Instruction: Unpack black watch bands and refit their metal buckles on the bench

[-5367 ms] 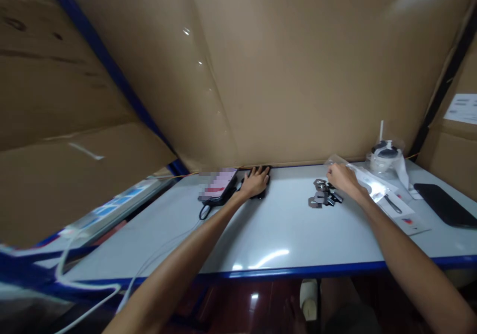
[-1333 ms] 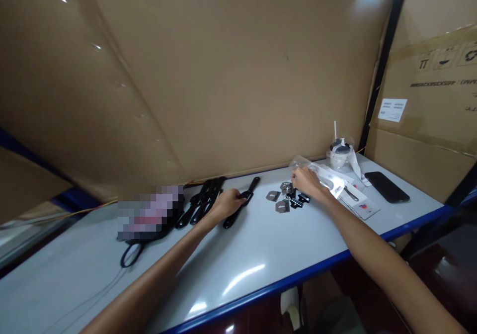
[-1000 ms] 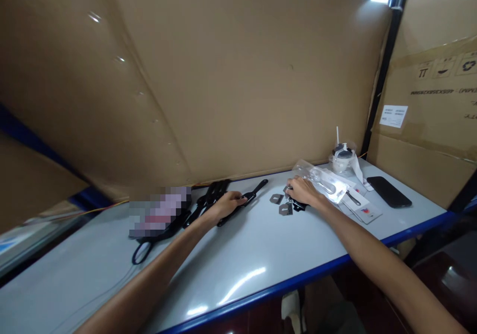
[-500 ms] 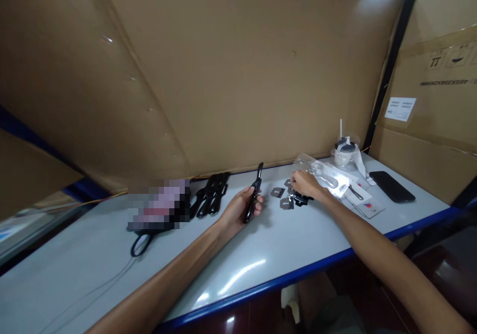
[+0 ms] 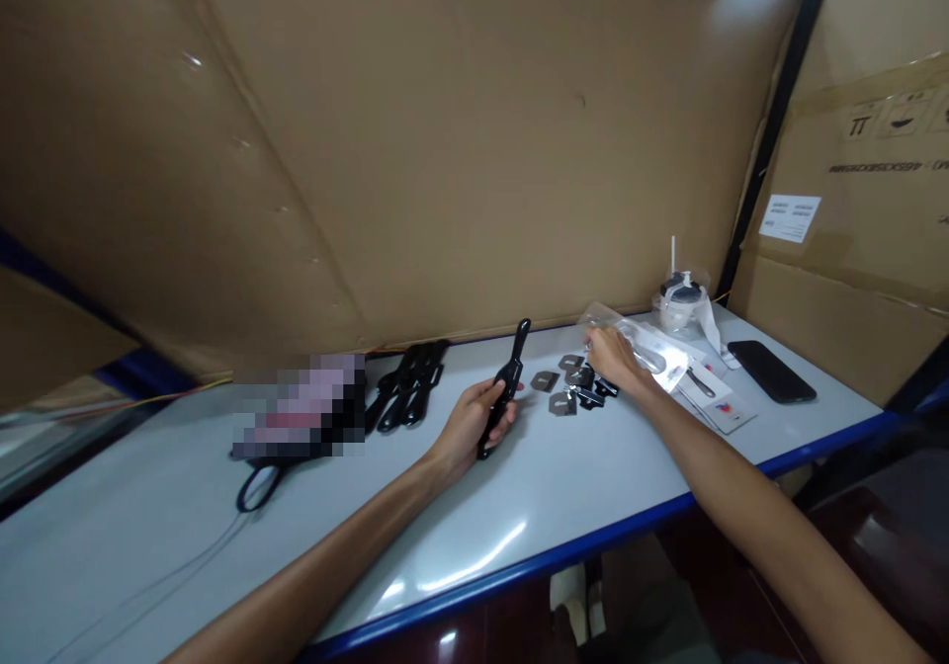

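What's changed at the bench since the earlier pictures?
The left hand has taken hold of one black handle and raised it off the table. The right hand, down over the metal plates a second ago, has drawn back to the right; whether it holds anything is unclear. The phone and lidded cup stayed put.

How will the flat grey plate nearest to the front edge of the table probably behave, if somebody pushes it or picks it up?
The plate would likely slide rather than roll, since it lies flat on the glossy table. It is probably stiff: it looks metallic and shows no bend. Its thin profile may make it awkward to lift.
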Tool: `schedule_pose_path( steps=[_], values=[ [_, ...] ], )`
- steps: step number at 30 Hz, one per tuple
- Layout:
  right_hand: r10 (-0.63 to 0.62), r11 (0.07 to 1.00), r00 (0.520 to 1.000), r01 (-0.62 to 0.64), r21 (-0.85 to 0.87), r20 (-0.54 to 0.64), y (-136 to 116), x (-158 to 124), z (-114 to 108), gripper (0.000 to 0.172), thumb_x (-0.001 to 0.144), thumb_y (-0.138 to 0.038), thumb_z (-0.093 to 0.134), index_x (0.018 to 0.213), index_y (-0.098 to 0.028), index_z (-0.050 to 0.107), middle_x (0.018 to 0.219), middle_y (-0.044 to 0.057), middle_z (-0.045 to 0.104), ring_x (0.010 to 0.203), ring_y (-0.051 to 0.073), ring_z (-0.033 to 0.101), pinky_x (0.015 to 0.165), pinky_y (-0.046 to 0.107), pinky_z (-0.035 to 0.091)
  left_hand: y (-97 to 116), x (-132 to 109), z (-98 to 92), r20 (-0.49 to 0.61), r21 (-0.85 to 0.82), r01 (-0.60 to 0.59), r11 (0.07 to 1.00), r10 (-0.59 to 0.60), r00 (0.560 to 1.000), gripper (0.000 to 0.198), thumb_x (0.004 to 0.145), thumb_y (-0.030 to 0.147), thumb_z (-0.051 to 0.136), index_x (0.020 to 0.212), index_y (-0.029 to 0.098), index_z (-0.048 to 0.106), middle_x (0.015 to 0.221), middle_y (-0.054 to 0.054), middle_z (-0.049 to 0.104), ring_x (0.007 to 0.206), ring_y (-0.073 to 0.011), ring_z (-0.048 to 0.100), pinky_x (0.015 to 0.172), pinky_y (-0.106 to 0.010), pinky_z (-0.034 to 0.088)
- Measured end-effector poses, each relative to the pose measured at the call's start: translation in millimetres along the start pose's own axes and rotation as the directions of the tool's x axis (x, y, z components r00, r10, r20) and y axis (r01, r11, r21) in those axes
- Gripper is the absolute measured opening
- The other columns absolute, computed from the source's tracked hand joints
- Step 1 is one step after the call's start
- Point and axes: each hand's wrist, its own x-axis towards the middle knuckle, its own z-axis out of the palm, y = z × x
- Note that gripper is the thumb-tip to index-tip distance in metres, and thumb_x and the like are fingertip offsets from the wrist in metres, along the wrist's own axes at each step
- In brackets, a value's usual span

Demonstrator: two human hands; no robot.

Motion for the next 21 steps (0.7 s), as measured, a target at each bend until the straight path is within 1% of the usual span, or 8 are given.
schedule_pose_path(
  steps=[3,5,9,11,14,17,21],
  values=[
    [-0.013,1.0,1.0,0.013,-0.014,-0.003,-0.6,3.1,6.0,0.037,0.093,-0.006,0.053,0.123,-0.013,0.074,0.122,0.017,0.075,0.113,0.027,0.07,0.09,0.03,0.048,-0.7,-0.2,-0.2,-0.001,0.018,0.002,1.0,-0.002,1.0,0.032,0.087,0.042,0.066,0.1,0.015,0.057,0.056,0.004,0.058,0.034,-0.0066,0.035,0.034,-0.019,0.02],
    [-0.019,1.0,1.0,0.019,-0.007,-0.01,-0.8,5.8,7.0,0.035,0.095,-0.008,0.053,0.122,-0.012,0.074,0.121,0.017,0.076,0.112,0.026,0.07,0.09,0.029,0.048,-1.5,0.0,-0.5,-0.006,0.031,0.004,1.0,-0.004,1.0,0.034,0.086,0.044,0.068,0.099,0.015,0.056,0.056,0.003,0.058,0.034,-0.0069,0.035,0.034,-0.019,0.019],
    [-0.017,1.0,0.999,0.017,-0.003,-0.043,2.7,8.7,-2.3,0.033,0.098,-0.018,0.052,0.122,-0.019,0.075,0.119,0.013,0.077,0.111,0.026,0.071,0.089,0.029,0.049,-3.0,0.0,-0.7,-0.008,0.045,-0.002,0.999,0.003,1.0,0.037,0.084,0.048,0.069,0.098,0.016,0.056,0.055,0.003,0.058,0.034,-0.0073,0.036,0.033,-0.02,0.02],
    [-0.015,1.0,0.999,0.015,-0.014,-0.049,4.8,7.2,-9.6,0.033,0.097,-0.018,0.051,0.118,-0.022,0.076,0.118,0.012,0.077,0.112,0.026,0.07,0.089,0.029,0.049,-3.3,-0.4,-0.5,-0.009,0.052,-0.01,0.999,0.01,1.0,0.036,0.084,0.048,0.069,0.095,0.017,0.055,0.056,0.003,0.058,0.034,-0.0072,0.038,0.034,-0.019,0.022],
    [-0.026,0.999,0.999,0.024,-0.04,-0.033,4.4,2.7,-16.1,0.035,0.093,-0.013,0.051,0.115,-0.022,0.078,0.117,0.012,0.077,0.113,0.026,0.071,0.088,0.029,0.05,-3.2,-1.1,0.0,-0.008,0.062,-0.017,0.998,0.017,1.0,0.034,0.086,0.048,0.069,0.093,0.019,0.053,0.056,0.004,0.059,0.035,-0.0076,0.04,0.034,-0.019,0.025],
    [-0.03,0.998,1.0,0.03,-0.052,0.0,0.6,-0.4,-14.4,0.037,0.091,-0.01,0.051,0.115,-0.019,0.078,0.118,0.014,0.077,0.112,0.028,0.071,0.087,0.031,0.05,-3.0,-1.6,0.1,0.001,0.066,-0.014,0.998,0.014,1.0,0.034,0.087,0.048,0.068,0.093,0.02,0.051,0.056,0.005,0.059,0.035,-0.0083,0.043,0.034,-0.019,0.027],
    [-0.01,0.999,0.999,0.011,-0.047,0.034,-0.8,-0.6,-13.2,0.036,0.092,-0.011,0.053,0.118,-0.016,0.077,0.12,0.016,0.076,0.112,0.028,0.072,0.087,0.03,0.05,-3.0,-2.0,0.1,0.005,0.07,-0.017,0.997,0.016,1.0,0.038,0.083,0.052,0.071,0.093,0.021,0.05,0.058,0.005,0.059,0.037,-0.0095,0.047,0.034,-0.02,0.029]
  ],
)
